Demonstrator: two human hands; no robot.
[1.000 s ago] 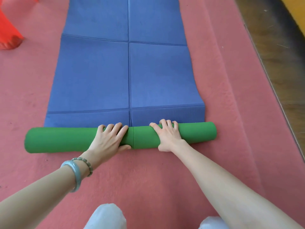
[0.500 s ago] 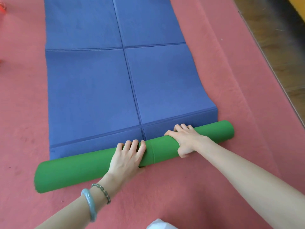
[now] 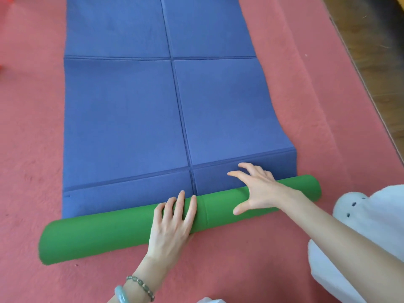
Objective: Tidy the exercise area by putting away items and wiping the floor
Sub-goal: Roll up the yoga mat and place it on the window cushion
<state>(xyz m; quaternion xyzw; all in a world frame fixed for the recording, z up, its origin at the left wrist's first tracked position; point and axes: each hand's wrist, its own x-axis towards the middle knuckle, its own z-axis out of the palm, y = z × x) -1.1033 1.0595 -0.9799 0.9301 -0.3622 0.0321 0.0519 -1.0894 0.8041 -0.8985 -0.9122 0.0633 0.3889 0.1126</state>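
Mat: your yoga mat (image 3: 135,119) lies mid-frame, only its lower end wound into a green roll (image 3: 98,235).
Hands: your left hand (image 3: 172,219) presses flat on it; right hand (image 3: 260,189) splayed, gripping nothing.
Left: most rolling, all wiping.

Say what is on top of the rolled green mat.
The left hand rests on the green foam roll; the right hand spreads over it. Contact beneath the palms is hidden.

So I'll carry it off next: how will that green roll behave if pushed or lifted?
The green roll is a round cylinder, so it should roll readily under the left hand. Wound from the creased blue mat, it may sag if lifted by one end. No strap shows, so it could unwind.
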